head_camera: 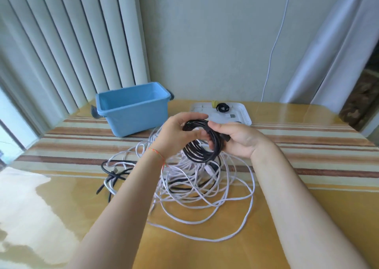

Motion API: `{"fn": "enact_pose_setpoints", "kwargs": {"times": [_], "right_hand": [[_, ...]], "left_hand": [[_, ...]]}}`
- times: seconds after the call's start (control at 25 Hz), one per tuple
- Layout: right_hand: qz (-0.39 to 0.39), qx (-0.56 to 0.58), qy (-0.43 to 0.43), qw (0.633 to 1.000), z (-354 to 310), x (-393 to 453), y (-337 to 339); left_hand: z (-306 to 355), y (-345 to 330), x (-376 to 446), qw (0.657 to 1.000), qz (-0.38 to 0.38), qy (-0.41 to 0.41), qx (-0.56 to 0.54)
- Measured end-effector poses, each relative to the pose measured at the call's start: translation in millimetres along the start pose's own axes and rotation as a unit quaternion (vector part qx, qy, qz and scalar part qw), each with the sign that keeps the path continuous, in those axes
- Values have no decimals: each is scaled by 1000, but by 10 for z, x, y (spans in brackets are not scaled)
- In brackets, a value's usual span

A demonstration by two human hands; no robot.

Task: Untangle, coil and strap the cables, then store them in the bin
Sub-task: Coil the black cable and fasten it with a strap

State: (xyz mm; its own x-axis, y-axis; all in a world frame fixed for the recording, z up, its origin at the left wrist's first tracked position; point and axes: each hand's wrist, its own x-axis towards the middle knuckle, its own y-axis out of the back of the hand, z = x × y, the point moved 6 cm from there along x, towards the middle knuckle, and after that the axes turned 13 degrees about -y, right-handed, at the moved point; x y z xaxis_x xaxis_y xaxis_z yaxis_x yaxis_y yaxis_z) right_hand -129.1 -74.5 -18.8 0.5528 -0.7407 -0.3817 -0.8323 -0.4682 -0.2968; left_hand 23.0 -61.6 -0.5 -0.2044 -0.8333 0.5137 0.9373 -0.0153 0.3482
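A black cable wound into a coil (200, 152) hangs in the air above the table's middle. My left hand (176, 134) grips the coil's upper left part, thumb and fingers curled over it. My right hand (235, 138) holds its right side with fingers wrapped around the strands. Beneath the hands lies a tangled heap of white cable (205, 190) mixed with a loose black cable (111, 173) at its left. The blue bin (133, 109) stands open and looks empty at the back left.
A white tray (243, 112) at the back centre carries a black strap roll (223, 107) and a yellow strap (214, 103). The table (307, 137) has a striped cloth under a glossy cover. A thin white cord (274, 42) hangs down the wall. Curtains flank both sides.
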Motion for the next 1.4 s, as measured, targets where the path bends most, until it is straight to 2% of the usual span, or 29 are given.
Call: {"fn": "enact_pose_setpoints", "kwargs": {"times": [0.12,0.2,0.28,0.32,0.4,0.44,0.52,0.64,0.76,0.8,0.84,0.92,0.96,1.08,1.2,1.24,1.32,1.4], "right_hand": [[72,-81,38,993,-238,196,-138],[116,-106,87,984,-447,345,-296],[135,-104,127,977,-674,572,-499],[143,-104,138,974,-764,682,-558],[171,-179,161,955,-946,966,-716],[191,-239,178,935,-1018,1082,-794],[235,-356,217,878,-1157,1287,-950],[258,-523,250,773,-1282,1541,-1208],[292,-673,210,646,-1154,1797,-1412],[298,-688,203,630,-1086,1879,-1449],[290,-685,198,638,-1011,1956,-1483],[249,-659,182,686,-863,2092,-1569],[227,-658,174,697,-790,2150,-1634],[188,-695,118,684,-646,2324,-1784],[140,-748,-29,648,-624,2402,-1753],[136,-745,-56,651,-646,2408,-1716],[146,-709,-52,688,-710,2400,-1651],[170,-659,-2,732,-785,2372,-1569]], "left_hand": [[-67,396,106,994,12,0,106],[-208,799,139,979,73,6,192],[-407,1278,163,945,139,17,295],[-514,1431,180,922,138,32,361],[-749,1674,235,865,57,89,491],[-857,1731,247,846,1,116,520],[-991,1804,215,861,-45,137,487],[-996,1763,51,895,0,34,445],[-989,1699,-100,898,49,-31,436],[-994,1691,-116,897,57,-38,436],[-1000,1694,-133,897,65,-45,435],[-987,1715,-163,900,84,-56,424],[-981,1728,-179,903,95,-57,414],[-981,1742,-196,913,123,-54,386],[-1010,1761,-165,910,126,-58,391],[-1027,1782,-156,906,129,-56,399],[-1046,1830,-133,894,142,-50,421],[-1027,1858,-72,883,152,-36,443]]}}
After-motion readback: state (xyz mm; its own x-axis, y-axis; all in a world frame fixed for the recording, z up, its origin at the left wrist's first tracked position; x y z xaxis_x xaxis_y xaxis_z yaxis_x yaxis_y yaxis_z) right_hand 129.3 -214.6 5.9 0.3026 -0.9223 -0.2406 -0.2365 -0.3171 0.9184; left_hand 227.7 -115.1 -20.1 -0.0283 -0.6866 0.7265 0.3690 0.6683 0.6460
